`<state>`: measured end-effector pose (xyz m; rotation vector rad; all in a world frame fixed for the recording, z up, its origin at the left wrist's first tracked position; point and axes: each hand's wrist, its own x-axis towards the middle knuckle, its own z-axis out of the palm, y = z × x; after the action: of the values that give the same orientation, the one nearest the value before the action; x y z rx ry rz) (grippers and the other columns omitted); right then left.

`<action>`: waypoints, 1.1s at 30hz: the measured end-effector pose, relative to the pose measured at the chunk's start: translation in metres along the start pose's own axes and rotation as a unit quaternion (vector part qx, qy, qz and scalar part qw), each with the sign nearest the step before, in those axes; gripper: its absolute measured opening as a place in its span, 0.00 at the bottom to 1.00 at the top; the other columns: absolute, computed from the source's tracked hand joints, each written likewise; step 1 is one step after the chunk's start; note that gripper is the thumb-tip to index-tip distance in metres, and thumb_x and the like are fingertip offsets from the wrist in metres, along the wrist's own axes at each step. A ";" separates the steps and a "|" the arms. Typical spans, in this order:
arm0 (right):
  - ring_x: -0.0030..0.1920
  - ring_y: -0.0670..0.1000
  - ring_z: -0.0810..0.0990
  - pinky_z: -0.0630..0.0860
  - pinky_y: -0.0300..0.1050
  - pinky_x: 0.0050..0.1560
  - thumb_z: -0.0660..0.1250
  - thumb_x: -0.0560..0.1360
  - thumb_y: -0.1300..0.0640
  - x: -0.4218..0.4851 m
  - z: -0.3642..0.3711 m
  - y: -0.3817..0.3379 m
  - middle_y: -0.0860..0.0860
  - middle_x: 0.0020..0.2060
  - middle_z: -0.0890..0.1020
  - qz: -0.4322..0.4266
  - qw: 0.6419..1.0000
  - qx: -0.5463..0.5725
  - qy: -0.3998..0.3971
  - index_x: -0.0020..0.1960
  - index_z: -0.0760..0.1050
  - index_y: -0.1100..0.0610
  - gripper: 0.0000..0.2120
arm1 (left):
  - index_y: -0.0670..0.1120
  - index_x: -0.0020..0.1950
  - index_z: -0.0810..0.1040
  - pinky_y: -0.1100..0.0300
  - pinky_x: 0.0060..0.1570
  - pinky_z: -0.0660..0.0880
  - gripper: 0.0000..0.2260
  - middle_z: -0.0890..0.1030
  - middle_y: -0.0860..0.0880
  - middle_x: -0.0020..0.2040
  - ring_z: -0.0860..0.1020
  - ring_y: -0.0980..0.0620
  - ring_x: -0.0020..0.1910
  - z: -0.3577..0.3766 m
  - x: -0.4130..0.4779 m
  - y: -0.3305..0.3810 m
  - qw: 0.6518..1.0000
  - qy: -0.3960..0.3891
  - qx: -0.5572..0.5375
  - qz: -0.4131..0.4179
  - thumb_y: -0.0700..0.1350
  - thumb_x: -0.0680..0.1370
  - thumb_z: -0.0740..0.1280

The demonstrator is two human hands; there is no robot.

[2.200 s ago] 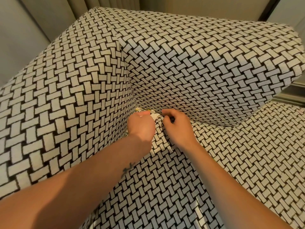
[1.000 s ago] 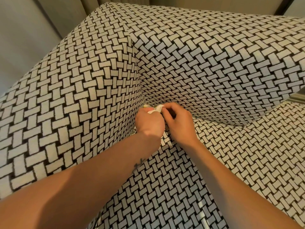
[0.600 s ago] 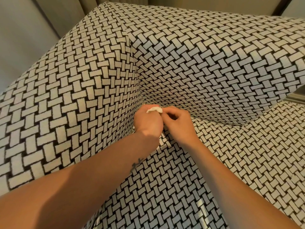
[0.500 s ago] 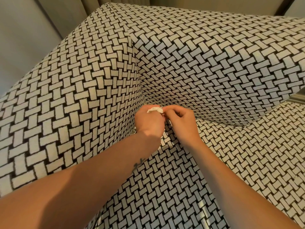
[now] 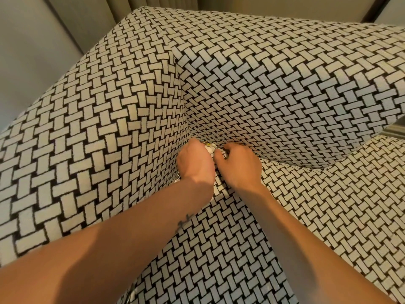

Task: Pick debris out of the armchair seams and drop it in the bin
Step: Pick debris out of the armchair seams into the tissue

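Left hand (image 5: 195, 163): fist at armchair (image 5: 109, 128) seam, clutching pale debris (image 5: 208, 148), mostly hidden.
Right hand (image 5: 237, 166): fingertips buried beside seam; cannot tell grip.

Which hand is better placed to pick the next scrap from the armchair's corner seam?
Right, probably. The right hand has its curled fingertips at the seam, beside the pale debris. The left hand is fisted against the armrest and seems to hold that debris.
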<state>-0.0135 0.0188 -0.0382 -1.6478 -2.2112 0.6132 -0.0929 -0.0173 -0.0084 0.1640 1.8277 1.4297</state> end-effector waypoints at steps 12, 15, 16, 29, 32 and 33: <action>0.43 0.55 0.76 0.73 0.47 0.47 0.62 0.80 0.38 0.039 0.009 -0.028 0.53 0.41 0.79 0.114 0.985 -0.062 -0.113 0.36 0.68 0.56 0.24 | 0.48 0.41 0.79 0.40 0.60 0.77 0.17 0.84 0.43 0.47 0.81 0.40 0.51 -0.005 -0.020 0.018 0.998 0.042 -0.012 -0.042 0.54 0.74 0.52; 0.42 0.54 0.77 0.75 0.49 0.54 0.61 0.80 0.36 0.042 0.021 -0.025 0.51 0.39 0.80 0.137 0.984 -0.057 -0.095 0.36 0.70 0.55 0.25 | 0.49 0.41 0.79 0.41 0.60 0.77 0.17 0.83 0.43 0.47 0.81 0.41 0.50 -0.004 -0.020 0.019 0.998 0.044 -0.013 -0.039 0.52 0.76 0.53; 0.41 0.54 0.78 0.75 0.49 0.54 0.61 0.79 0.35 0.043 0.025 -0.025 0.51 0.40 0.82 0.146 0.984 -0.052 -0.083 0.38 0.74 0.55 0.25 | 0.49 0.41 0.79 0.41 0.59 0.77 0.17 0.83 0.43 0.47 0.81 0.41 0.50 -0.004 -0.020 0.019 0.998 0.043 -0.014 -0.038 0.53 0.76 0.53; 0.34 0.50 0.72 0.65 0.47 0.47 0.63 0.79 0.44 0.041 0.030 -0.018 0.48 0.32 0.78 0.181 0.983 0.000 -0.022 0.39 0.82 0.52 0.17 | 0.50 0.43 0.80 0.42 0.60 0.77 0.20 0.83 0.42 0.51 0.80 0.41 0.53 -0.003 -0.015 0.015 0.999 0.046 0.006 -0.029 0.55 0.70 0.51; 0.36 0.52 0.75 0.70 0.48 0.51 0.64 0.78 0.45 0.039 0.032 -0.017 0.48 0.32 0.80 0.176 0.984 0.024 -0.014 0.37 0.82 0.53 0.17 | 0.51 0.42 0.80 0.42 0.60 0.77 0.18 0.83 0.43 0.51 0.80 0.41 0.53 -0.003 -0.015 0.015 0.999 0.045 0.007 -0.023 0.55 0.72 0.52; 0.36 0.52 0.74 0.72 0.49 0.53 0.64 0.77 0.45 0.038 0.032 -0.017 0.48 0.32 0.80 0.176 0.984 0.032 -0.012 0.36 0.82 0.54 0.17 | 0.51 0.42 0.80 0.43 0.60 0.77 0.17 0.83 0.43 0.51 0.80 0.42 0.52 -0.003 -0.016 0.015 0.999 0.044 0.006 -0.022 0.54 0.74 0.52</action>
<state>-0.0539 0.0467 -0.0571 -2.0228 -1.9048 0.7862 -0.0896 -0.0226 0.0126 0.0667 1.9001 1.4148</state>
